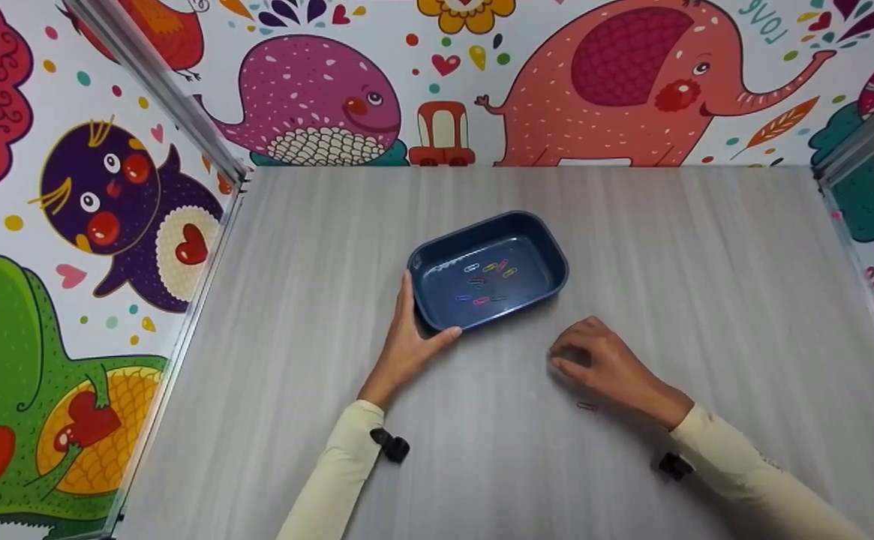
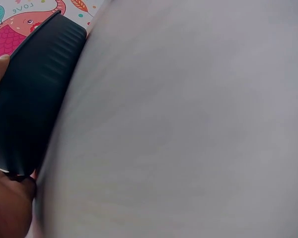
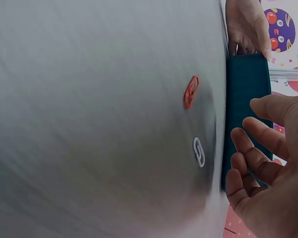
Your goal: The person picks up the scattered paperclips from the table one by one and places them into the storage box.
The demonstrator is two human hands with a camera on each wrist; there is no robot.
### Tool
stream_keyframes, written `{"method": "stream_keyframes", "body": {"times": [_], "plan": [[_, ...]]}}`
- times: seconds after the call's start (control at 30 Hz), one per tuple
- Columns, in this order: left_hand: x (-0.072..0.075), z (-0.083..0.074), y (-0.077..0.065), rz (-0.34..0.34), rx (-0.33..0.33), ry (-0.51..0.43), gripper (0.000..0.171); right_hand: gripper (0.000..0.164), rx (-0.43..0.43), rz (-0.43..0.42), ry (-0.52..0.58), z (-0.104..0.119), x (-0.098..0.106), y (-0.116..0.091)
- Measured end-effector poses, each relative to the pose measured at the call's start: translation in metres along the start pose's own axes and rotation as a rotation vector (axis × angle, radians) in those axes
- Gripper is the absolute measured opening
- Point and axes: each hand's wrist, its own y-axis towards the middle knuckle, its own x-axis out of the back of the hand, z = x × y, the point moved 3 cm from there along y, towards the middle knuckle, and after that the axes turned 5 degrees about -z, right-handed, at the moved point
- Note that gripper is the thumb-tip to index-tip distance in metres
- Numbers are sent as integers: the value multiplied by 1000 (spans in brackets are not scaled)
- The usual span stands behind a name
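A dark blue rectangular tray [image 1: 437, 315] with rounded corners sits on the table, several colourful paper clips [image 1: 481, 301] lying scattered on its floor. At its near left corner, my left hand [image 1: 405, 346] grips the tray, thumb on the front rim and fingers along the left side. Right of the tray, my right hand [image 1: 608, 366] hovers low over the table with loosely bent fingers. The right wrist view shows nothing between thumb and fingertips. Below that hand lie a red paper clip [image 3: 191, 92] and a white paper clip [image 3: 198, 152] on the tabletop.
The grey wood-grain table [image 1: 316, 247] meets a back wall [image 1: 452, 82] printed with cartoon animals. Similar printed panels rise at the left and right, with metal rails [image 1: 181, 352] along the edges. Each sleeved forearm carries a small black camera [image 1: 391, 445].
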Motion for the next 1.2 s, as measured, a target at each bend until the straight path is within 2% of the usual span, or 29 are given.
{"method": "stream_keyframes", "body": {"times": [0.33,0.67,0.9,1.2], "plan": [[0,1,0,-3,-7,-8,135,21,-42,-46,63,-2,6,-18],[0,0,0,-3,-14,-3,133,26,-23,-103,103,-7,8,-40],[0,0,-1,-3,-15,-12,131,30,-51,-146,115,-11,13,-50],[-1,1,1,-2,-15,-11,133,35,-22,-194,132,-19,19,-60]]}}
